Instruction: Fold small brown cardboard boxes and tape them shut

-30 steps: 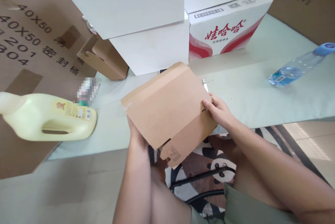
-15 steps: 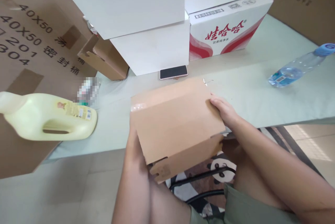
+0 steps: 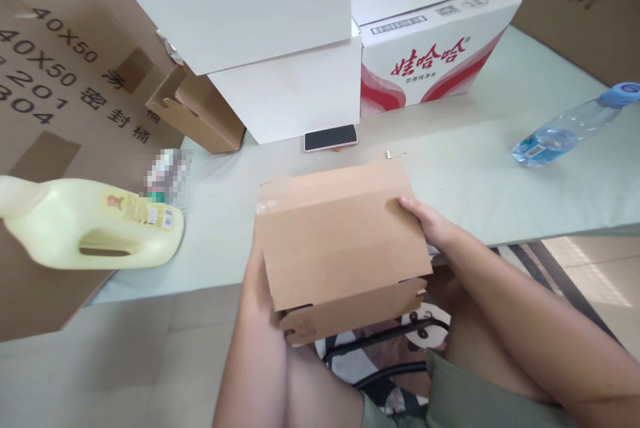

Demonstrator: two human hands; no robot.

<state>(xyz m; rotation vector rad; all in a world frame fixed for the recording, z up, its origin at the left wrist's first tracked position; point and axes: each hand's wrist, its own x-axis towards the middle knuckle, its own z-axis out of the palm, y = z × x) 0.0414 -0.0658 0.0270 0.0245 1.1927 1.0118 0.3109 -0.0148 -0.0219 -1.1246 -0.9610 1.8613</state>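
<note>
- Head cam, so: cardboard box has swung round squarer and dropped toward the lap since a second ago, and the phone it mostly covered is now in full view.
- Right hand is clamped on the box's right edge, thumb on top, other fingers tucked out of sight.
- Left hand is at the box's left side, mostly hidden behind it, so I can't tell how it's gripping. Hands are well apart, box between them.
- Box itself is over the near edge of the table, notched side toward the person, clear tape at its far left corner.
- Phone's lying right at the foot of a white box.
- Pale yellow jug is off to the left, water bottle way over right, red-and-white carton at the back.
</note>
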